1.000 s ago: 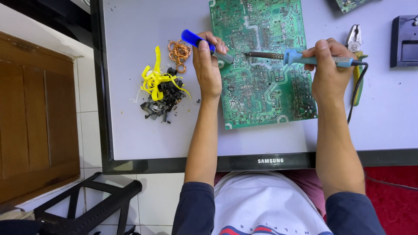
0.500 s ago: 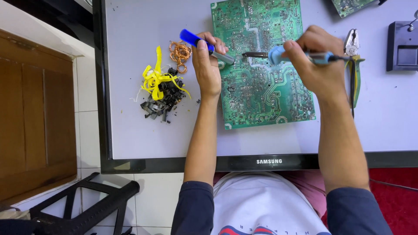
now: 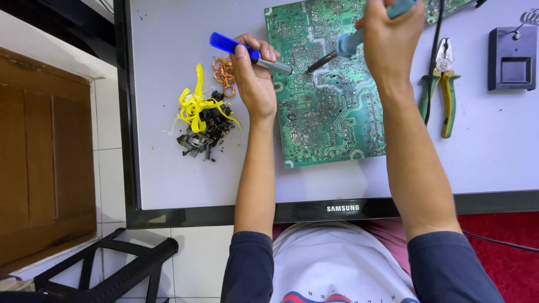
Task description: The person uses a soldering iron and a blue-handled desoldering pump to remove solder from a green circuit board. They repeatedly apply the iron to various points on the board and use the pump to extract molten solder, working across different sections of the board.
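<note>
A green circuit board (image 3: 331, 112) lies solder side up on a grey-white panel (image 3: 168, 168). My left hand (image 3: 254, 73) grips a blue-handled tool with a grey metal tip (image 3: 247, 51), and that tip rests at the board's left edge. My right hand (image 3: 390, 42) holds a soldering iron with a light blue handle (image 3: 353, 42). It is steeply tilted, and its dark tip meets the board close to the grey tip of the other tool.
Left of the board sits a pile of yellow strips and black scraps (image 3: 202, 120) with a copper wire coil (image 3: 224, 73). Yellow-handled pliers (image 3: 443, 90), a black cord (image 3: 432, 56) and a black iron stand (image 3: 512, 59) lie at the right. A black stool (image 3: 106, 269) stands below left.
My right hand has swung up and leftward, tilting the soldering iron from nearly flat to steep. The camera view has moved closer. My left hand has stayed put with its tool.
</note>
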